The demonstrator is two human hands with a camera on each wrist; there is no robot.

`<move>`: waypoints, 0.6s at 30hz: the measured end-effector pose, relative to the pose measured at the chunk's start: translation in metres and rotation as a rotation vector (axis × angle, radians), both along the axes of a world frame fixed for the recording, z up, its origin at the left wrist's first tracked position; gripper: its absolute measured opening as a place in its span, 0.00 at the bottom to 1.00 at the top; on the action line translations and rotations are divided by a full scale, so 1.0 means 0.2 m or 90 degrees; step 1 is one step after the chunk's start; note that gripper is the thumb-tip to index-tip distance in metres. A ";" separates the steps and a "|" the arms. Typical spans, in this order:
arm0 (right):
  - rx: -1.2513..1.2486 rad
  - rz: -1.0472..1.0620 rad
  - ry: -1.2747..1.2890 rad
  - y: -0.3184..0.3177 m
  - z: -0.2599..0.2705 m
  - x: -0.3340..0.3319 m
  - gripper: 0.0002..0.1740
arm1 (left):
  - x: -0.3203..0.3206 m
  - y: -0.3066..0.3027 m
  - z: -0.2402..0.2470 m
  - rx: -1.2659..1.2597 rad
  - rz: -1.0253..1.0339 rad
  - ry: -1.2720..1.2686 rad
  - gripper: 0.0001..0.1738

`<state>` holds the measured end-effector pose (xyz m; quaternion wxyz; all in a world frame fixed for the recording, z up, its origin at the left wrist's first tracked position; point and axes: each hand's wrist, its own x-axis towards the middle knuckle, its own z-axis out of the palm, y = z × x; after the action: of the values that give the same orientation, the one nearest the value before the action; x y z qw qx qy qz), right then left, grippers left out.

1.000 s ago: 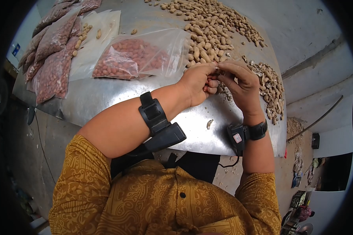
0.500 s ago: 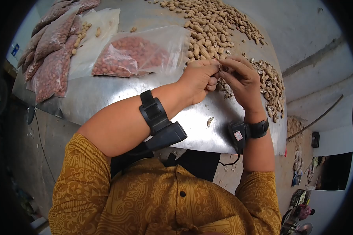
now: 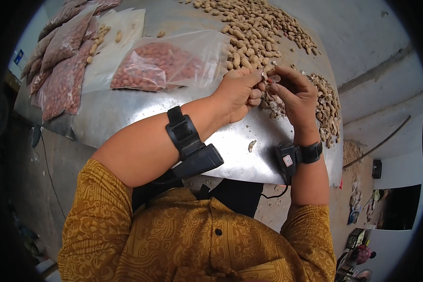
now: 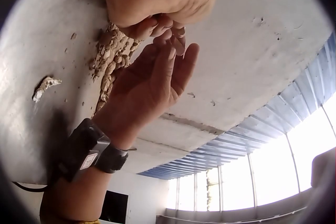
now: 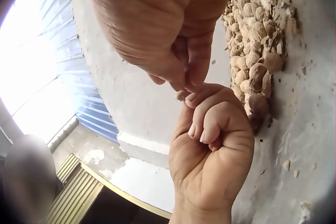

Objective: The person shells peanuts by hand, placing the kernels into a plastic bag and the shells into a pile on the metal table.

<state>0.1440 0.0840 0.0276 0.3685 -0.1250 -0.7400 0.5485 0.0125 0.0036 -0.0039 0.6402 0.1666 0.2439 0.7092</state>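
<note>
Over the metal table, both hands meet at the fingertips around a cracked peanut (image 3: 264,75). The left hand (image 3: 237,94) pinches it between thumb and forefinger, its other fingers curled into the palm. A reddish kernel (image 5: 212,145) peeks out under those curled fingers in the right wrist view. From the other side the right hand (image 3: 298,101) brings thumb and forefinger to the nut, pinching a piece of peanut shell (image 4: 179,45). A bit of shell (image 5: 182,96) also shows between the touching fingertips in the right wrist view.
Beyond the hands lies a heap of unshelled peanuts (image 3: 249,35). Empty shells (image 3: 329,101) are piled at the right edge. A clear bag of red kernels (image 3: 155,66) lies left of the hands, with filled bags (image 3: 63,70) stacked farther left. One shell fragment (image 3: 252,145) sits near the front.
The right thumb and forefinger have spread a little, so shell and a reddish bit now show between the hands. Both hands have shifted slightly; the bags and heaps stay put.
</note>
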 end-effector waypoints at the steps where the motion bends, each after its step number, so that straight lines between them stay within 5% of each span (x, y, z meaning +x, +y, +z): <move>1: 0.015 0.002 0.002 0.00 0.00 0.00 0.15 | 0.00 0.00 0.00 -0.006 -0.001 -0.010 0.09; 5: 0.077 -0.010 0.010 -0.03 -0.01 0.00 0.14 | 0.01 0.00 0.02 -0.039 0.001 -0.064 0.08; 9: 0.502 -0.046 -0.036 -0.03 0.03 -0.02 0.14 | 0.02 0.00 0.01 -0.046 -0.004 -0.091 0.08; 15: 0.378 -0.019 -0.043 -0.03 0.01 -0.01 0.15 | 0.01 0.00 0.01 -0.058 -0.035 -0.082 0.09; 18: 0.471 -0.014 -0.016 -0.03 0.03 -0.02 0.14 | 0.02 0.00 0.02 -0.081 -0.017 -0.083 0.09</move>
<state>0.1391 0.0777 0.0328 0.3857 0.0022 -0.8913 0.2384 0.0161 0.0037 -0.0002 0.6734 0.0822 0.2436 0.6931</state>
